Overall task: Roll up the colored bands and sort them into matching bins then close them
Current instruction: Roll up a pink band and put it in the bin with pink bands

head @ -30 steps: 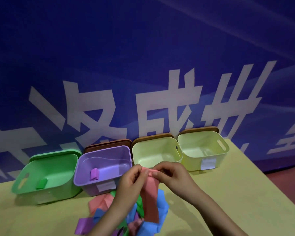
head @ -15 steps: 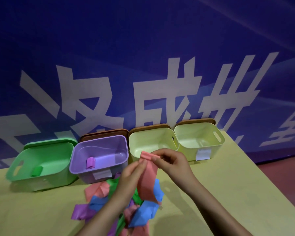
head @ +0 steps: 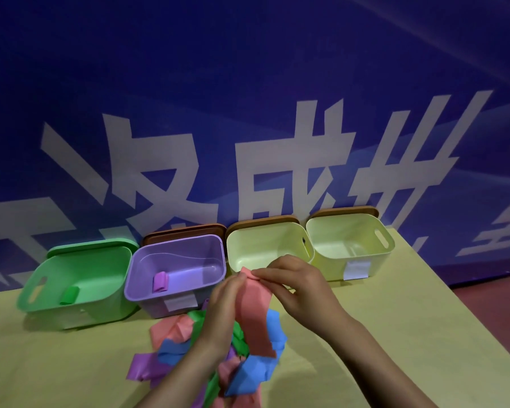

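1. Nearest me, the loose pile of bands (head: 218, 357) lies on the table (head: 365, 334).
2. My left hand (head: 223, 304) and right hand (head: 295, 287) pinch the top end of the pink band (head: 252, 316); its long axis hangs down toward me, so I judge rolling runs downward.
3. Beyond stand the green bin (head: 80, 278), purple bin (head: 174, 260) and two pale yellow bins (head: 265, 245), lids off.
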`<state>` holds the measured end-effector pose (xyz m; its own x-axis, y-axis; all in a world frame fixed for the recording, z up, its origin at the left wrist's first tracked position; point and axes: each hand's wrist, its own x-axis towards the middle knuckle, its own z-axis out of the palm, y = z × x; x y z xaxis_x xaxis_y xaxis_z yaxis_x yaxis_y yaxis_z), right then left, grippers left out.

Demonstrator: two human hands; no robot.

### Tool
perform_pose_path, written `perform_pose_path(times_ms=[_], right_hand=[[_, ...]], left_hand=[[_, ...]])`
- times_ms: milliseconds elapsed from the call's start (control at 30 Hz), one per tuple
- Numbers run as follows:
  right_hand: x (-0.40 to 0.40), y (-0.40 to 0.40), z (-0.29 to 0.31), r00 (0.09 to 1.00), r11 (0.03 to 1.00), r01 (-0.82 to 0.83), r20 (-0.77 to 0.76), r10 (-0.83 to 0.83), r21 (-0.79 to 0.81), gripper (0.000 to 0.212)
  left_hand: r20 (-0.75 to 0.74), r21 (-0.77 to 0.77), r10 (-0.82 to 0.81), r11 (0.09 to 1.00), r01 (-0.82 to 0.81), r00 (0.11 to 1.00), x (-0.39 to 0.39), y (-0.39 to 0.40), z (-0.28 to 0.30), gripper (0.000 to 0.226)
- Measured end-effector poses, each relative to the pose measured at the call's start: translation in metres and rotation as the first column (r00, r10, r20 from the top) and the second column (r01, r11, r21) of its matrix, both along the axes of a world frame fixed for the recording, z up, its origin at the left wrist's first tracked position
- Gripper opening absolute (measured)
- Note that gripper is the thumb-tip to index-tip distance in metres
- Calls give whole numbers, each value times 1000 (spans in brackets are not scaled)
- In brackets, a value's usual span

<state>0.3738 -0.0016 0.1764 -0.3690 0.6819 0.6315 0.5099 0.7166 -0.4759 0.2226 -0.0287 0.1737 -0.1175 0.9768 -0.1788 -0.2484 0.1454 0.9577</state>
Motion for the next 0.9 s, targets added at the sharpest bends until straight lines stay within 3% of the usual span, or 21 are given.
perform_pose_path(times_ms=[133,200,367,433,600,900], right_hand=[[9,4,0,992,996,-73,96,77,-52,29],[13,2,-1,991,985,-100,69,110,-137,37],[7,-17,3,964,844,-146,-265,4,-517,33],[1,-22,2,925,784,-183,-373,-66,-593,27],[0,-22,6,876,765,-185,-456,-157,-617,10],[2,-13,17,892,803,-178,-438,-112,-569,14]], left_hand=[[-37,38,-10,999,12,999,2,-3,-2,20],[-27,52,-5,999,7,1000,5,-4,-1,19],[-130,163,-51,984,72,990,5,-7,-1,23],[-178,193,-39,978,74,983,5,-7,-1,21],[-271,229,-64,965,129,960,5,-5,-3,19],[-259,236,-97,958,160,961,-1,10,6,16]])
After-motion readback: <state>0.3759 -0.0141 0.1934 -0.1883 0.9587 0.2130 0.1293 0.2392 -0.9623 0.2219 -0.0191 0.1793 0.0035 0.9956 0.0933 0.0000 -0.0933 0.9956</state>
